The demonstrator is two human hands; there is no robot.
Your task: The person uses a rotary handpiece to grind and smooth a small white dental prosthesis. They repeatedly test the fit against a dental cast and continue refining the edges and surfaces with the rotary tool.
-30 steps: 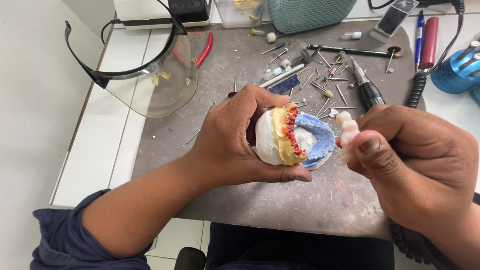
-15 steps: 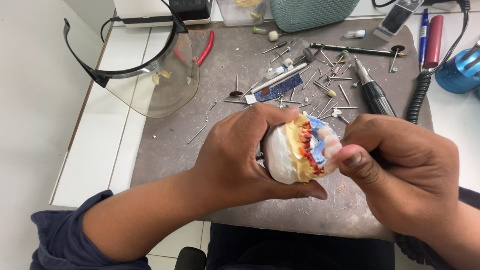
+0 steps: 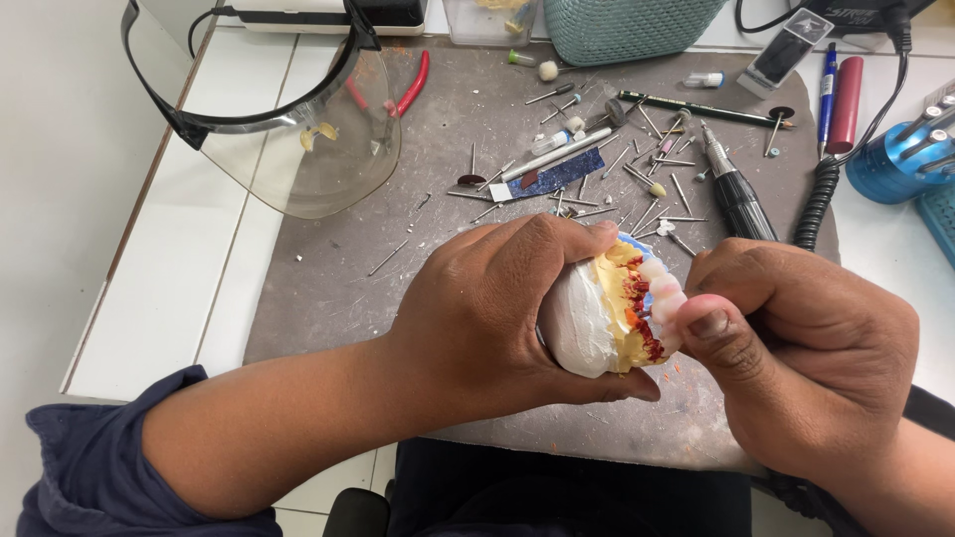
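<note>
So the left hand (image 3: 497,318) has its fingers wrapped tight around a white plaster dental model (image 3: 597,323), thumb underneath and the rest curled over the top. The model sits up off the worktop (image 3: 328,288), right between the two hands, with its yellow wax and red-streaked gum line facing the right hand (image 3: 806,358). That hand's fingers are pressed together in a pinch right at the row of pale teeth (image 3: 665,293), thumb tip touching the pink edge. Can't tell if there's a small tool inside that pinch, the knuckles hide it.

Beyond the fingers, further back on the grey mat, it's a proper mess: a scatter of thin metal burs (image 3: 637,184) lying every which way, plus a strip of dark blue sandpaper (image 3: 557,177) among them. Just past the right fingers lies a black handpiece (image 3: 736,194) with a coiled black cord (image 3: 818,204) running off next to it. Further out on that side there's a blue holder (image 3: 900,159), a red tube (image 3: 846,104) and a blue pen (image 3: 826,85).

Off past the left fingers, well apart, a clear face shield (image 3: 298,139) with a black frame rests on the worktop's edge, with red-handled pliers (image 3: 413,85) partly behind it. A teal basket (image 3: 637,25) sits at the far back.
</note>
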